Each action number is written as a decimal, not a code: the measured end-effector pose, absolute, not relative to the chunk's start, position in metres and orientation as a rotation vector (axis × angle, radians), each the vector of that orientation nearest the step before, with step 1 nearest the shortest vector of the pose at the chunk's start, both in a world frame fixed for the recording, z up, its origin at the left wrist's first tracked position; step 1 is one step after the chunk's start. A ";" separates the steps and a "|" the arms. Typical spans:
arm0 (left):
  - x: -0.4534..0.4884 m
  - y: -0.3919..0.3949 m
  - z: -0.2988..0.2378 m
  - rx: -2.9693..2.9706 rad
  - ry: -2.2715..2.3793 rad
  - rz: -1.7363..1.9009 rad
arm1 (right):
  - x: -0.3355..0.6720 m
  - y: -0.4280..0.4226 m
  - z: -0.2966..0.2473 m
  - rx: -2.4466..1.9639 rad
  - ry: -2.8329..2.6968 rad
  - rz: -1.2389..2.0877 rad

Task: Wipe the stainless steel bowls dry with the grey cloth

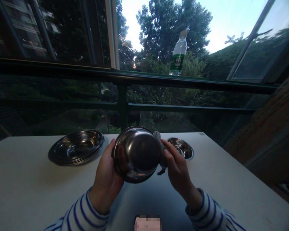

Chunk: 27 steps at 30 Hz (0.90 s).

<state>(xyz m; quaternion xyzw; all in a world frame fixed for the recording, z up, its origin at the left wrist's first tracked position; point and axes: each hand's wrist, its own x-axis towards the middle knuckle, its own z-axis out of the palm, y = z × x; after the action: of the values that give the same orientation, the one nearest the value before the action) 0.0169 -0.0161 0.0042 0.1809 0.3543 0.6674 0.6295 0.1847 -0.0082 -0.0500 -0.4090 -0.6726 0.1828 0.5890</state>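
A shiny metal bowl (139, 154) is held up over the table, tilted so that its rounded underside faces me. My left hand (107, 176) grips its left rim, thumb along the edge and fingers behind. At the bowl's right side, my right hand (178, 166) is closed on a grey cloth (163, 157) pressed against the metal. To the left lies a stack of wide metal bowls (75, 147). Partly hidden behind my right hand, a smaller metal bowl (186, 149) rests on the table.
The white table (50, 192) reaches to a dark green railing (195, 81) in front of windows. Beyond the table's far edge, a clear plastic bottle (179, 56) with a green label stands on the railing. A brown slanted surface (260, 134) lies past the right edge.
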 end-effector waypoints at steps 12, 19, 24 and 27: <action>0.008 -0.014 0.008 0.306 0.707 1.585 | 0.161 -0.021 -0.080 -0.822 -1.758 -0.029; 0.010 -0.014 0.009 0.270 0.690 1.570 | 0.159 -0.028 -0.085 -0.707 -2.064 -0.463; 0.020 -0.020 0.006 0.338 0.727 1.528 | 0.156 -0.033 -0.076 -0.655 -2.175 -0.732; 0.025 -0.025 0.002 0.350 0.761 1.438 | 0.152 -0.039 -0.067 -0.658 -2.190 -0.788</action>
<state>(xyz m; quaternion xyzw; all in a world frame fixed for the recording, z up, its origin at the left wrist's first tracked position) 0.0251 -0.0246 0.0024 0.1553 0.3382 0.6387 0.6734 0.1518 -0.0387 -0.0672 -0.2546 -0.8469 -0.3049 0.3535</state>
